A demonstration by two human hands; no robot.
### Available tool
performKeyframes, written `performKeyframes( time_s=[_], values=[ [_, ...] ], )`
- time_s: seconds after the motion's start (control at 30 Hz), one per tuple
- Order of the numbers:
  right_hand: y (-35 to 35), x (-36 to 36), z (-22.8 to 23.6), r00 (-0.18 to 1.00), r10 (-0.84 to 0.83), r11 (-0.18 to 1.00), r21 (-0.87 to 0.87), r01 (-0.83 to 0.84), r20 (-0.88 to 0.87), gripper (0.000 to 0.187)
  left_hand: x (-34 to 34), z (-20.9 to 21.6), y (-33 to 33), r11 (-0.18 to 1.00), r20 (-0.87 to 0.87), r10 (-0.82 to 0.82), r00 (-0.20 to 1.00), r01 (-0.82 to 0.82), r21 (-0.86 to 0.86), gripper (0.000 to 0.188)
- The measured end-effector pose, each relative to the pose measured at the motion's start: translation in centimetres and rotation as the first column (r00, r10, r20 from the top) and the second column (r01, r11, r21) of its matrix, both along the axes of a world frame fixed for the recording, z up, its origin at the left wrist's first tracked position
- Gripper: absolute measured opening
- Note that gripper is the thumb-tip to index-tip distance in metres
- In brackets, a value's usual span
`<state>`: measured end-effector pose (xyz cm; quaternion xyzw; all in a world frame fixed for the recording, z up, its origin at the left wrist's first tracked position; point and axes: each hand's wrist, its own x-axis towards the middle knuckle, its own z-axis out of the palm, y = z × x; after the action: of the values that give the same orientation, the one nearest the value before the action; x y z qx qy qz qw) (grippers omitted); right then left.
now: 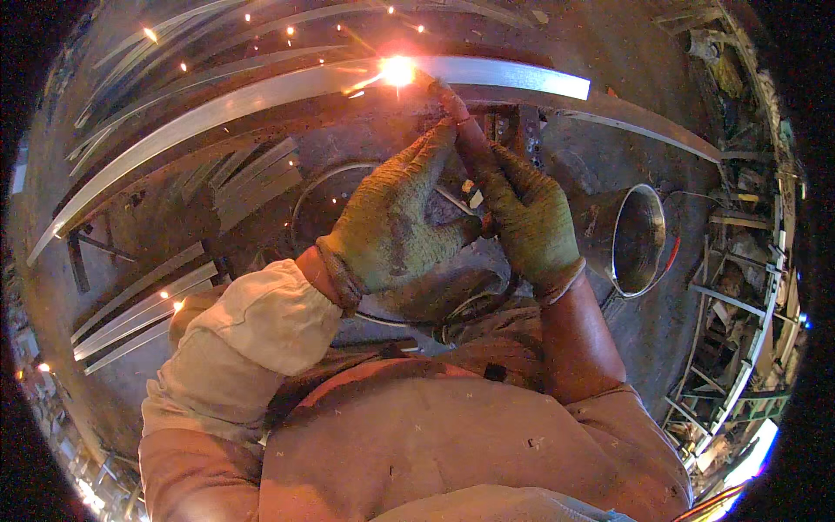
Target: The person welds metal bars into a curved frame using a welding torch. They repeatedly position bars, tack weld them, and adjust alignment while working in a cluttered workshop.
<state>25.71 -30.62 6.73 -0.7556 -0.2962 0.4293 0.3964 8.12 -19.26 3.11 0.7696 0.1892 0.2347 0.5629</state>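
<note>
The right hand (535,219) is closed around the torch (467,137), and the left hand (396,217) meets it, grip unclear, probably for steadying its tip at the metal bar (330,79).

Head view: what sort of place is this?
Probably a metalworking workshop, perhaps for welding. The signs are a bright orange-white glow throwing sparks at a long, flat silver metal bar, and flat grey metal strips lying on the floor.
</note>
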Motion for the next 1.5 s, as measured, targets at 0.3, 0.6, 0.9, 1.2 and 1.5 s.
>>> performKeyframes(
  time_s=[0.3, 0.6, 0.9, 1.2, 1.5],
  values=[
    [0.1, -0.2, 0.0, 1.000, 0.009, 0.988, 0.152, -0.007, -0.016, 0.043, -0.1, 0.1, 0.2, 0.999, 0.011, 0.021, 1.000, -0.022, 0.030, 0.105],
    [0.5, -0.1, 0.8, 0.999, -0.038, 0.999, -0.001, 0.038, 0.037, 0.046, 0.6, -0.6, 0.1, 0.995, 0.064, 0.029, 0.998, -0.035, 0.090, 0.100],
    [0.2, 0.0, 0.4, 0.997, 0.043, 0.998, 0.047, -0.046, 0.064, 0.042, 0.2, 0.5, 0.3, 0.997, -0.019, -0.017, 1.000, 0.015, -0.069, 0.105],
    [0.8, -0.2, 1.3, 1.000, -0.021, 1.000, -0.001, 0.021, 0.007, 0.046, 0.6, -1.1, -0.1, 0.999, 0.046, 0.028, 0.999, -0.030, 0.045, 0.102],
    [0.2, 0.1, 0.0, 1.000, -0.008, 0.998, 0.063, 0.009, -0.016, 0.048, 0.2, -0.2, 0.4, 0.998, 0.034, 0.009, 0.999, -0.012, 0.063, 0.104]
  ],
)
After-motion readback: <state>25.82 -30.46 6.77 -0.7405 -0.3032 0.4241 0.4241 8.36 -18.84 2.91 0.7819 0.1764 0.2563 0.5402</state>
